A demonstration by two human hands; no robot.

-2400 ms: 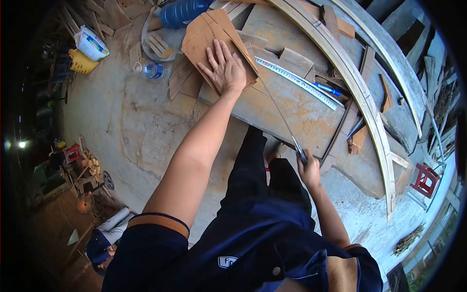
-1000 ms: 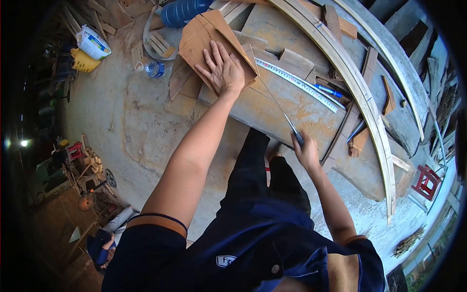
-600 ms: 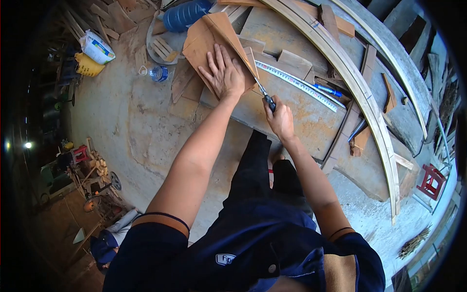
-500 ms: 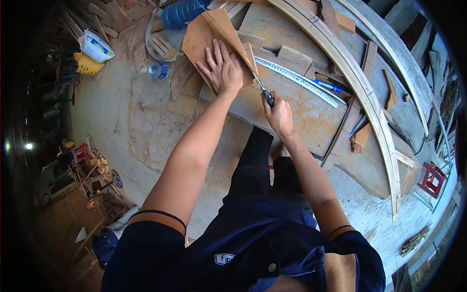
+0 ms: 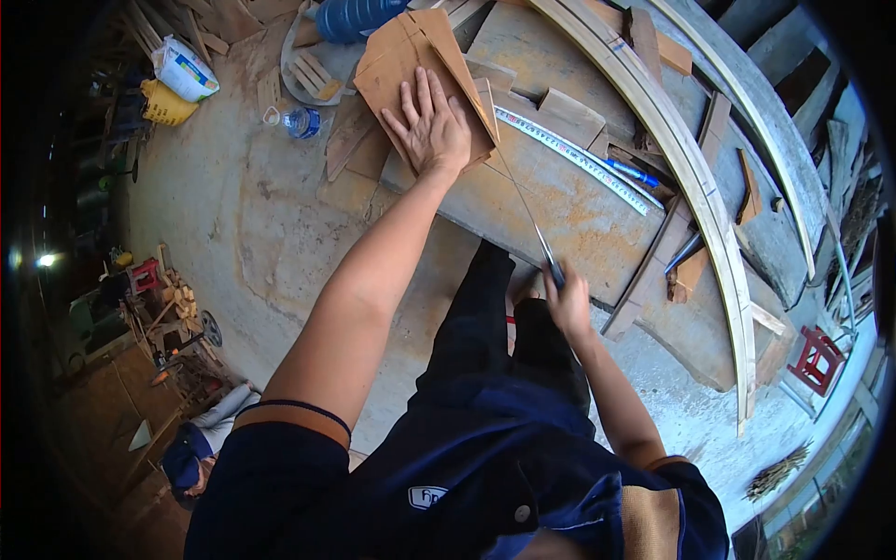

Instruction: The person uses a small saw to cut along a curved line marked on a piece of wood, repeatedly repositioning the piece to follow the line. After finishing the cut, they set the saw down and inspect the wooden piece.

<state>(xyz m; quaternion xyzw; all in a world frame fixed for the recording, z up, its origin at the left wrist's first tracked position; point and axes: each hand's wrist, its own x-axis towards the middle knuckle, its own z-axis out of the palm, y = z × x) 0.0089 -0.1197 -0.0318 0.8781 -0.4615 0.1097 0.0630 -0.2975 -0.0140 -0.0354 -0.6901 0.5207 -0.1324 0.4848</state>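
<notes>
Spreading beneath the left grip and ahead of the right grip, the desk is crossed by a curved wooden strip, right of both. Directly under the left grip — open, palm down, fingers splayed — the brown wooden block is pressed. Between the grips, a measuring tape is laid out to the block's right, with a blue pen beside its far end. By the right grip, closed around its handle, a thin-bladed tool is angled toward the block's near right corner. An edge-working stroke seems underway; firm bracing and a controlled blade angle are called for.
</notes>
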